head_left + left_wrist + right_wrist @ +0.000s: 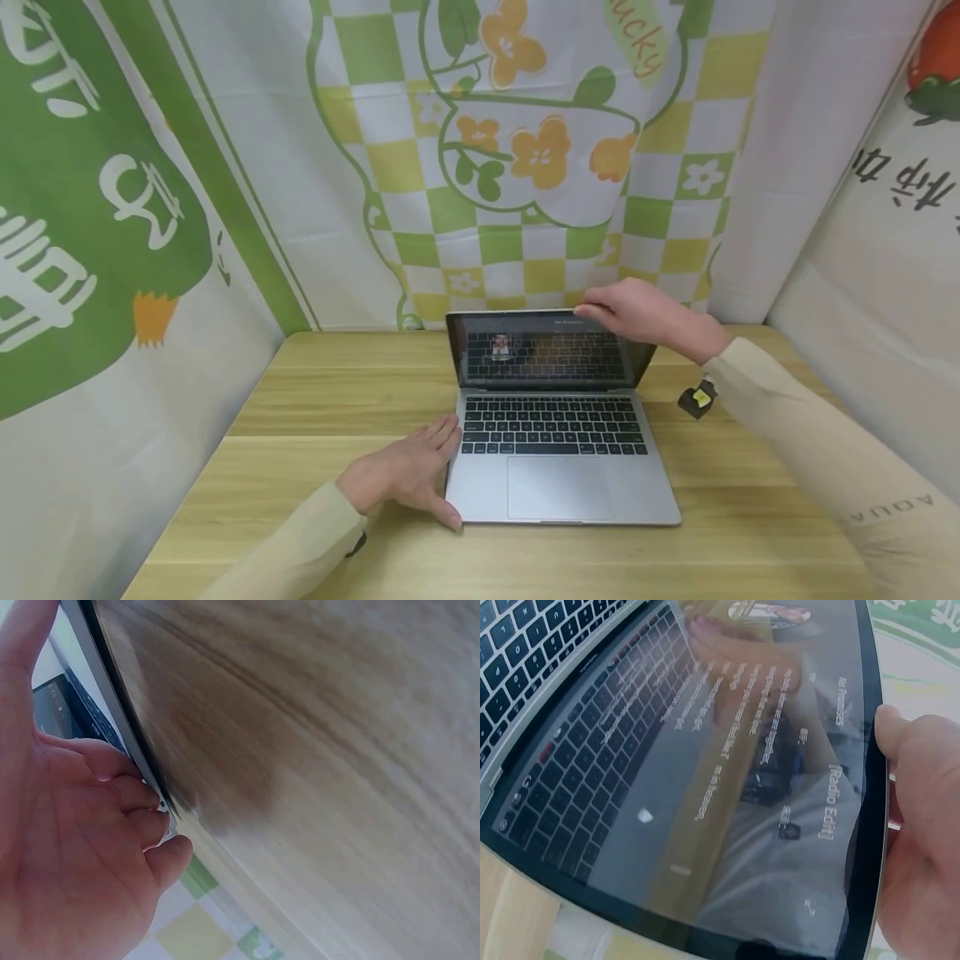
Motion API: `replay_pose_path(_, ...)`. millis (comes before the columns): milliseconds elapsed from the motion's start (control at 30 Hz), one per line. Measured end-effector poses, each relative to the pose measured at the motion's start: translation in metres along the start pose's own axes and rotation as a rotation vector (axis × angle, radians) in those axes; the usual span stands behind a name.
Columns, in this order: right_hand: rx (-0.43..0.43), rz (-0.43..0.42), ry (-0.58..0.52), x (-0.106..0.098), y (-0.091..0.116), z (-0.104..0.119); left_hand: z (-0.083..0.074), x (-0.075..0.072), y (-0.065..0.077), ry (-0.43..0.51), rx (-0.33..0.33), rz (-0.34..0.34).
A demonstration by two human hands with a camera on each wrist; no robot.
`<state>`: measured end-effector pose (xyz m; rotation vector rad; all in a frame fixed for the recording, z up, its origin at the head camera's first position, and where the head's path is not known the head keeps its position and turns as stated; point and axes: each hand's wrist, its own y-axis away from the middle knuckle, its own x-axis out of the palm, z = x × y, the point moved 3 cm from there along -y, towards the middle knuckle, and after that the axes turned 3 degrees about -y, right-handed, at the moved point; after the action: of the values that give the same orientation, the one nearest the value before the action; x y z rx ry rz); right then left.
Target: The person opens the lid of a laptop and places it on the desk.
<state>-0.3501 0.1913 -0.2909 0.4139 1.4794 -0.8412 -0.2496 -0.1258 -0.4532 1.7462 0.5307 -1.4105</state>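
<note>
A silver laptop (555,487) stands on the table, its screen (551,350) raised and tilted back. At the screen's top right edge my right hand (637,312) grips the lid with the thumb in front; the right wrist view hides most of those fingers behind the lid (874,847). My left hand (408,471) rests against the left side of the laptop's base, fingers stretched along the edge and thumb at the front corner. In the left wrist view its fingertips (169,855) meet the base's edge (124,705). Lines of text and keyboard reflections show on the dark screen.
The wooden table (337,383) reaches back to a hanging cloth (390,208) with green and yellow checks, close behind the laptop. Printed cloths also hang on the left and right sides. A small black device (697,400) sits at my right wrist.
</note>
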Motion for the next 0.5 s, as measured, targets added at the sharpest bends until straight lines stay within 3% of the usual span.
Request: replay_pose_path(500,0.113,0.021,-0.046,-0.005,-0.009,-0.029,-0.001,-0.003,-0.001,-0.029,-0.025,0.029)
